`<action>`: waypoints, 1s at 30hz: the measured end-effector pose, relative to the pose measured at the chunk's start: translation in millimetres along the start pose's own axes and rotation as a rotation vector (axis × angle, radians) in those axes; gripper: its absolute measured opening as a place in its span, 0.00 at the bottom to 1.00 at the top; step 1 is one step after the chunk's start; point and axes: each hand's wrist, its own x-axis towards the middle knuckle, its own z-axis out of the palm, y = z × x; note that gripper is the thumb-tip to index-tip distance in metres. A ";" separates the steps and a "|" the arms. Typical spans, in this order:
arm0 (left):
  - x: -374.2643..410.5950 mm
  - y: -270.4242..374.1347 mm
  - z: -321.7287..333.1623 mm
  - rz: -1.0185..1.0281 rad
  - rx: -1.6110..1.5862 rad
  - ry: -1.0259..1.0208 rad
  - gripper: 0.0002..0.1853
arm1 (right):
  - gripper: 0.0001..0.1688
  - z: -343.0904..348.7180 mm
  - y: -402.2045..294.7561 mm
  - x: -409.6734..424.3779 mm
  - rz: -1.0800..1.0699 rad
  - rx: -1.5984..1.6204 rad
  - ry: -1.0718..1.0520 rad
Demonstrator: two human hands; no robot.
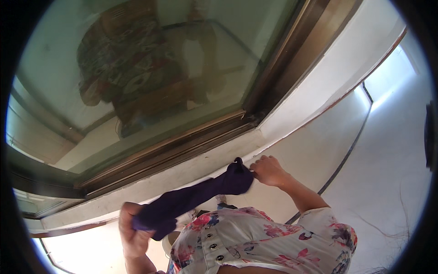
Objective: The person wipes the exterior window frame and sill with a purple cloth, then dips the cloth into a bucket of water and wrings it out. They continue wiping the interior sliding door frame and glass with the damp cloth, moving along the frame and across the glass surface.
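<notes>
A dark purple cloth (191, 197) is stretched between my two hands, in front of a window sill. Its left end is gripped in my left hand (131, 229), which is slightly blurred. The fingers of my right hand (268, 170) pinch the other end, where the cloth bunches into a small loop. Just beyond the cloth runs the pale window sill (164, 181), with the brown metal window frame (171, 147) above it. The glass pane (219, 85) mirrors a person in patterned clothing and some of the room.
A white wall (308, 85) borders the window at the right. The light floor (383, 164) bears a dark line. Part of a pale round container (168, 243), perhaps a bucket, shows behind my left arm. One shoe (221, 198) is visible beneath the cloth.
</notes>
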 end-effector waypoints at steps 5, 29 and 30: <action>20.1 -0.5 8.9 0.165 0.000 -0.647 0.26 | 0.23 -19.4 -81.5 26.1 -0.717 0.992 0.316; -4.7 39.9 -63.4 0.125 0.179 0.359 0.29 | 0.27 -7.5 -65.3 17.4 -0.179 0.433 0.818; 2.9 33.8 -62.4 0.105 0.180 0.330 0.28 | 0.28 -23.6 -45.2 14.5 -0.180 0.492 1.027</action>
